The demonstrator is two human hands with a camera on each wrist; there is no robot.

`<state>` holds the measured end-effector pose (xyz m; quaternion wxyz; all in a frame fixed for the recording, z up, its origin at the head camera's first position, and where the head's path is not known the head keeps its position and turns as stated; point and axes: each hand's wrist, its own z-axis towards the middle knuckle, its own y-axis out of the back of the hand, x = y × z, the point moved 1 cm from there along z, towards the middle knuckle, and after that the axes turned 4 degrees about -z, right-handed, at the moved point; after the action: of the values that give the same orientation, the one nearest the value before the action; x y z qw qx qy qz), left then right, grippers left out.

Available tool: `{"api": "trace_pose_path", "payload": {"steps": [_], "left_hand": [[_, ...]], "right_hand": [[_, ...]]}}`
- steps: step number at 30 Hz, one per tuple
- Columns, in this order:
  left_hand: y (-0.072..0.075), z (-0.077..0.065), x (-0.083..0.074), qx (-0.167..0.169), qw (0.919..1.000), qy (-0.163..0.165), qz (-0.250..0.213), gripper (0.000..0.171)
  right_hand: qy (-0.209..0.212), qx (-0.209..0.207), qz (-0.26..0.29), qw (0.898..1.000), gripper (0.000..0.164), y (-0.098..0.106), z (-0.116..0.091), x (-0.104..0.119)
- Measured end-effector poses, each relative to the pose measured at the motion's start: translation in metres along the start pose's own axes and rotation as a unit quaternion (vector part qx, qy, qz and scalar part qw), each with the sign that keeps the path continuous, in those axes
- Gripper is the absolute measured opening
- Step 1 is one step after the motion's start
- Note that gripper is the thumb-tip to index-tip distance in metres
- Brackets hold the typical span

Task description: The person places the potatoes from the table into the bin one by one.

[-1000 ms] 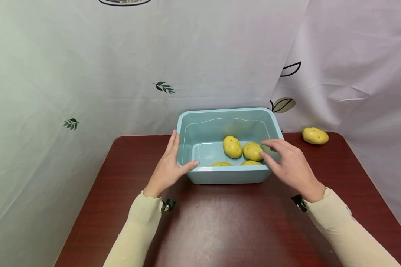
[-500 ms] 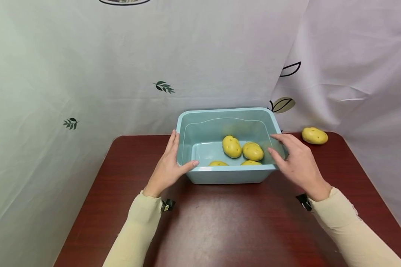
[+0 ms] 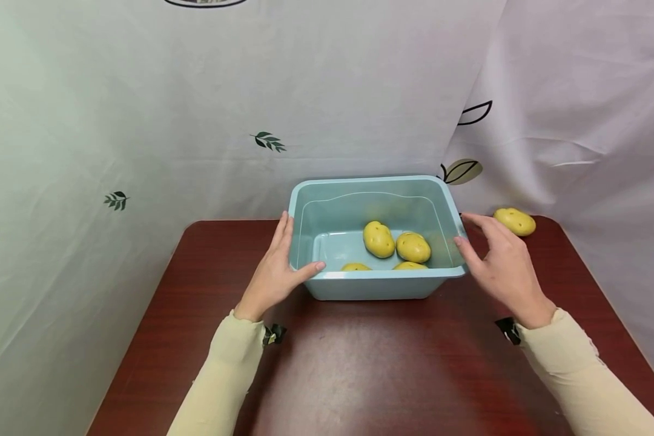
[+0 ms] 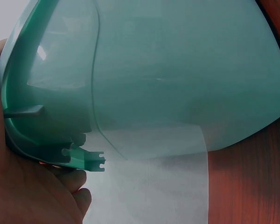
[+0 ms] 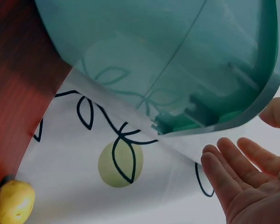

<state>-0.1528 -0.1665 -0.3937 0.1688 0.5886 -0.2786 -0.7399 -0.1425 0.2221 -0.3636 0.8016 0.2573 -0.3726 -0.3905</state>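
A light-blue plastic bin (image 3: 381,286) stands on the table with several yellow potatoes (image 3: 378,240) inside, two of them partly hidden by its front wall. My left hand (image 3: 272,272) holds the bin at its front left corner. The thumb lies over the rim while the fingers run along the outer side; in the left wrist view the rim (image 4: 4,88) passes between them. Just off the right rim is my right hand (image 3: 501,260), its fingers loosely bent and nothing in them. The right wrist view shows its fingertips (image 5: 214,161) apart from the bin's rim (image 5: 214,128).
Another potato (image 3: 515,222) lies on the dark red table (image 3: 370,363) at its far right corner, beyond my right hand. A pale cloth (image 3: 360,91) with leaf prints hangs right behind the bin and along the table's sides.
My right hand has moved right, from above the potatoes inside the bin to outside its right rim. One front potato has shifted slightly left. My left hand has stayed in place.
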Motion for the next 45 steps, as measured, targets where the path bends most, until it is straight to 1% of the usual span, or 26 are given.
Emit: {"api": "trace_pose_path", "payload": {"steps": [5, 10, 17, 22, 25, 31, 38, 45], "left_hand": [[0.001, 0.000, 0.000, 0.000, 1.0000, -0.002, 0.002, 0.110], [0.002, -0.001, 0.000, -0.002, 1.0000, 0.000, 0.002, 0.110], [0.001, -0.001, 0.001, 0.000, 1.0000, 0.004, -0.001, 0.110], [0.001, -0.001, 0.001, 0.000, 1.0000, 0.004, 0.003, 0.109], [0.002, -0.001, 0.000, 0.000, 1.0000, 0.002, 0.005, 0.109], [0.002, 0.000, -0.001, 0.000, 1.0000, 0.005, 0.005, 0.110], [0.001, 0.000, 0.000, 0.002, 1.0000, 0.006, 0.004, 0.110], [0.000, 0.000, 0.000, 0.001, 1.0000, 0.005, 0.005, 0.110]], "right_hand": [[-0.016, -0.007, 0.007, 1.000, 0.038, 0.003, -0.001, -0.008], [-0.043, -0.013, 0.013, 0.999, 0.033, 0.001, -0.003, -0.024], [-0.095, -0.018, 0.009, 0.995, 0.036, -0.003, -0.007, -0.044], [-0.107, -0.021, 0.000, 0.994, 0.038, -0.007, -0.007, -0.057], [-0.114, -0.024, -0.009, 0.993, 0.040, -0.010, -0.008, -0.068], [-0.147, -0.010, -0.030, 0.989, 0.043, -0.016, -0.012, -0.090], [-0.172, 0.000, -0.049, 0.984, 0.043, -0.021, -0.021, -0.117], [-0.199, 0.023, -0.057, 0.978, 0.047, -0.024, -0.025, -0.136]]}}
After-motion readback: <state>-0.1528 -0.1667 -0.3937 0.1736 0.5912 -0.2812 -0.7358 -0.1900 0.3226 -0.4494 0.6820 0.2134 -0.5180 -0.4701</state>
